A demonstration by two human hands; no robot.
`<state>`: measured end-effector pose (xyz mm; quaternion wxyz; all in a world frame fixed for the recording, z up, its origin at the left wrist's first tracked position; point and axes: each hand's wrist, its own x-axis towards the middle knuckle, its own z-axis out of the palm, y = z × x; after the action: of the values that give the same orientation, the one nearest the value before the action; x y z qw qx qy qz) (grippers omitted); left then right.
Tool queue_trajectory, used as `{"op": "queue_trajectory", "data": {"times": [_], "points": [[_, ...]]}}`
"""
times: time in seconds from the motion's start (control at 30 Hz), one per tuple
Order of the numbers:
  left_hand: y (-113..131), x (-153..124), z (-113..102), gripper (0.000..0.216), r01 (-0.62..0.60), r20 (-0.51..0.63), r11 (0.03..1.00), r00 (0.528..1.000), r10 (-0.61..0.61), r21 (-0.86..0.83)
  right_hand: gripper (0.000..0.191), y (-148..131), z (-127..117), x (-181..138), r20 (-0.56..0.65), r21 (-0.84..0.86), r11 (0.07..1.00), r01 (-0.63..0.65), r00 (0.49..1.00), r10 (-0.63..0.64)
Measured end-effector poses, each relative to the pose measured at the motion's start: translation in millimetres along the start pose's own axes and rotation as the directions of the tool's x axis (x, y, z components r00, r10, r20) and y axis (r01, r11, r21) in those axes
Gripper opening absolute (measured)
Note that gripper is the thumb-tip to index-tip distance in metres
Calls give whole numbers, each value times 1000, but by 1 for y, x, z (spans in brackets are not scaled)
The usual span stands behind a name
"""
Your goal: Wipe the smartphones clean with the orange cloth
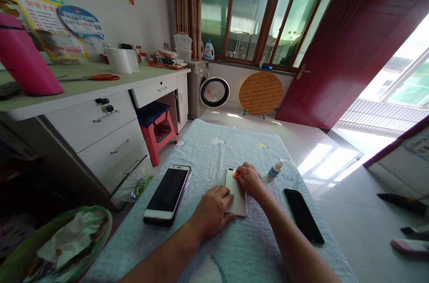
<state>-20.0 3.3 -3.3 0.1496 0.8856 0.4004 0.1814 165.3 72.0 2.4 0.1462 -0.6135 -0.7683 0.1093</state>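
A pale phone [238, 200] lies face down on a light blue cloth [231, 144] that covers the table. My left hand [214, 207] is closed on the phone's left edge, steadying its lower part. Near the phone's top, my right hand [248, 179] pinches a small orange cloth [237, 176] and presses it on the back. A small spray bottle [275, 170] with a white cap stands upright just right of that hand. To the left lies a white-framed phone [167, 193] with a dark screen; to the right, a black phone [303, 215].
A desk [144, 78] with drawers runs along the left, holding a pink bottle [27, 57], red-handled scissors [100, 77] and a paper roll [119, 60]. A red stool [157, 133] is beneath it. At lower left sits a waste bin [105, 225]; a red door [335, 42] stands at right.
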Motion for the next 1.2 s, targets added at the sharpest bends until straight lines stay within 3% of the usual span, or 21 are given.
{"op": "queue_trajectory", "data": {"times": [0.13, 0.27, 0.37, 0.87, 1.2], "points": [[5, 1, 7, 6, -97, 0, 994, 995, 97, 56, 16, -6, -5, -22, 66, 99, 993, 70, 995, -77], [12, 1, 17, 12, -246, -20, 963, 968, 250, 113, 18, -9, -12, -44, 135, 181, 973, 146, 976, -172], [17, 0, 20, 12, -283, -29, 945, 956, 292, 166, 20, -9, -14, -50, 184, 236, 956, 172, 958, -218], [21, -1, 17, 8, -251, 38, 944, 968, 248, 215, 18, 3, 7, 32, 13, 27, 999, 44, 999, -45], [23, -3, 17, 11, -231, 61, 949, 973, 224, 214, 27, -9, 18, 41, 13, -13, 987, 161, 987, -161]]}}
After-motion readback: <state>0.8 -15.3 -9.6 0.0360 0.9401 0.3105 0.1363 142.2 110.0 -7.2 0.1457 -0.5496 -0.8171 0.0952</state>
